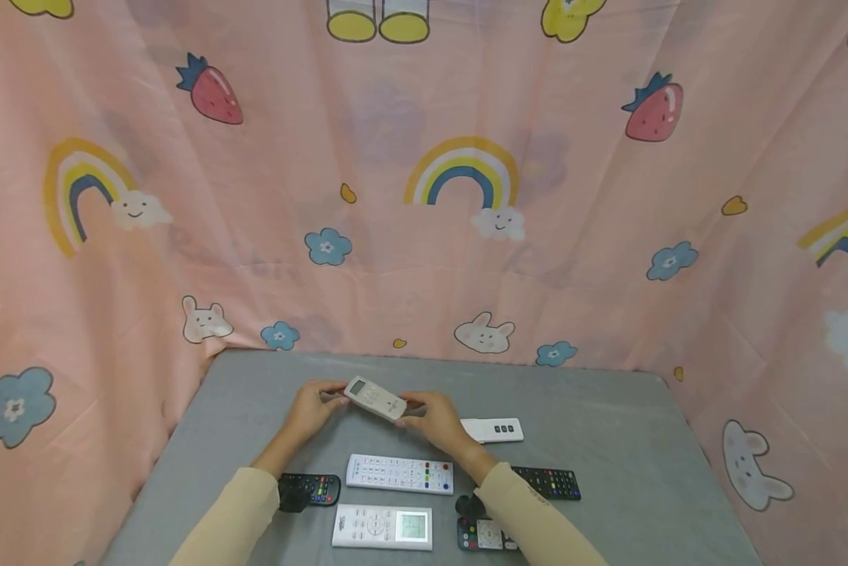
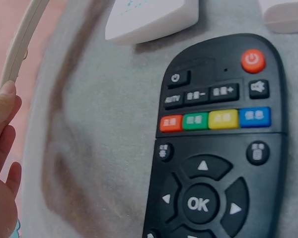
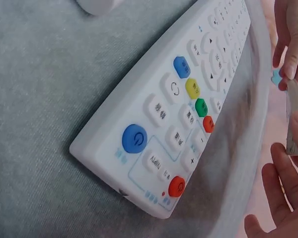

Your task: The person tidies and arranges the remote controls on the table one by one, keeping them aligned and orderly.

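Head view: left hand (image 1: 313, 412) and right hand (image 1: 434, 424) pinch opposite ends of pale remote (image 1: 376, 398), held up over grey table (image 1: 629, 440); white keypad remote (image 1: 399, 474) lies on table. Left wrist view: left hand's pinch narrow; black remote (image 2: 218, 148) on table. Right wrist view: both hands grip pale remote.

The held-up remote (image 1: 376, 398) looks like hard, smooth plastic, more dull than shiny to me. The black remote (image 2: 208, 144) is hard plastic too. The long white remote (image 3: 164, 114) looks like smooth plastic with a soft little shine. I see soft, fuzzy grey cloth (image 1: 643, 440) on the table. The pink curtain (image 1: 424, 94) is smooth, wrinkly cloth, and the sleeves (image 1: 229, 511) are dull cloth.
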A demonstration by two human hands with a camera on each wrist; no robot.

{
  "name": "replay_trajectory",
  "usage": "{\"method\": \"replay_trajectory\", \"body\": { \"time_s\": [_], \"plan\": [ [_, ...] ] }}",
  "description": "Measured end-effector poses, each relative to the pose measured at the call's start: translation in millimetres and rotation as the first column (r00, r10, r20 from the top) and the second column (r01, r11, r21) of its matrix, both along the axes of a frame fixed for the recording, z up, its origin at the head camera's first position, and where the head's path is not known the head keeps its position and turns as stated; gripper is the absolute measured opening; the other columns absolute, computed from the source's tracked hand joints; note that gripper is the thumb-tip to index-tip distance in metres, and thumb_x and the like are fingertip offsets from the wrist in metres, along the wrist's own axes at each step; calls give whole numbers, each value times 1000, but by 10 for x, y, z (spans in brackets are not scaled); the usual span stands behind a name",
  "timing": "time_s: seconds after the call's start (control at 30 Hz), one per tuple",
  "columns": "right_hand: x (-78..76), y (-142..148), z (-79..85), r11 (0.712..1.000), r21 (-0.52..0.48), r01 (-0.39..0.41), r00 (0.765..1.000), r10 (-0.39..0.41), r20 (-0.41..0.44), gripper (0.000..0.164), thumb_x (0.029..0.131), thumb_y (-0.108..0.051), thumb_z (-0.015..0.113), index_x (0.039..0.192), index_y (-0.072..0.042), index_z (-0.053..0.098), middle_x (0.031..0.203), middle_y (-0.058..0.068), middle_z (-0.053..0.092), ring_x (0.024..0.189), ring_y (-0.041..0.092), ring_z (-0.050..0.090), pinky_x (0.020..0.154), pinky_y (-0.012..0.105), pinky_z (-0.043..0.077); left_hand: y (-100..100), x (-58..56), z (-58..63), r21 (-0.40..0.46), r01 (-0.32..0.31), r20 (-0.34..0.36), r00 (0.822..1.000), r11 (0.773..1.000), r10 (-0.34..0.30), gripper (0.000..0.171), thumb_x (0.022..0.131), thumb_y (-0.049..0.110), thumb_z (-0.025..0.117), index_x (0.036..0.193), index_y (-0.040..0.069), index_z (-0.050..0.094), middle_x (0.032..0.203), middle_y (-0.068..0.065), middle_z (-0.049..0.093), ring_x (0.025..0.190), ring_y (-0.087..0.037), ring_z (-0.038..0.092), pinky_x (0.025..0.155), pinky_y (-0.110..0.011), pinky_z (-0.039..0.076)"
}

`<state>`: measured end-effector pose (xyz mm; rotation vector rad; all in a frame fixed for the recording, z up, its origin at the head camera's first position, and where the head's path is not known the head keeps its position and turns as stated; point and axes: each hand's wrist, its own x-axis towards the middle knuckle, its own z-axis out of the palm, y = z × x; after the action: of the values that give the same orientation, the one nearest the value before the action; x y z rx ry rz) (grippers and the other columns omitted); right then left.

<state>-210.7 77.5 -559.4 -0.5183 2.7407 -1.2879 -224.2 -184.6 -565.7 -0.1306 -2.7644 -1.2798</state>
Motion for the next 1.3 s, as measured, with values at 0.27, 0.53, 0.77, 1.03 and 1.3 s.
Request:
{"method": "replay_trajectory", "body": {
  "time_s": [0.27,0.53,0.77,1.03,1.3],
  "plan": [
    [-42,-100,-7,997,-67,-29,999,30,17,47,77,-23,83,121,-12,70,94,1,75,91,18,68,82,32,52,-60,-89,-31,41,-12,23,1000,999,11,32,86,13,75,118,10,73,116,-12,73,112,-32,64,101,-54,48],
    [-54,-217,-13,997,-51,-58,998,59,17,52,75,-24,84,123,-10,69,86,0,74,87,16,66,75,21,47,-80,-138,-16,96,-11,19,1000,995,9,30,87,10,73,117,5,72,116,-16,73,112,-36,65,102,-55,47],
    [-46,-320,-39,998,-37,-45,998,46,38,58,77,-26,83,130,-11,64,84,-5,71,80,6,58,74,20,46,-101,-215,-30,137,-33,57,998,990,25,31,90,10,71,120,7,71,119,-15,72,119,-36,62,107,-55,44],
    [-44,-435,-96,1000,14,-3,1000,3,-7,57,78,-28,83,128,-9,65,83,-7,69,74,1,57,70,19,50,-118,-310,-56,139,-45,65,997,989,36,30,91,10,69,121,6,70,122,-17,70,122,-38,61,106,-56,44],
    [-40,-624,-117,993,101,63,997,-57,-60,53,76,-33,84,122,-10,69,79,-8,68,67,0,51,64,18,45,-95,-411,-58,119,-65,75,996,991,57,28,92,6,66,120,4,70,120,-18,71,121,-38,61,104,-54,47]
  ]
}}
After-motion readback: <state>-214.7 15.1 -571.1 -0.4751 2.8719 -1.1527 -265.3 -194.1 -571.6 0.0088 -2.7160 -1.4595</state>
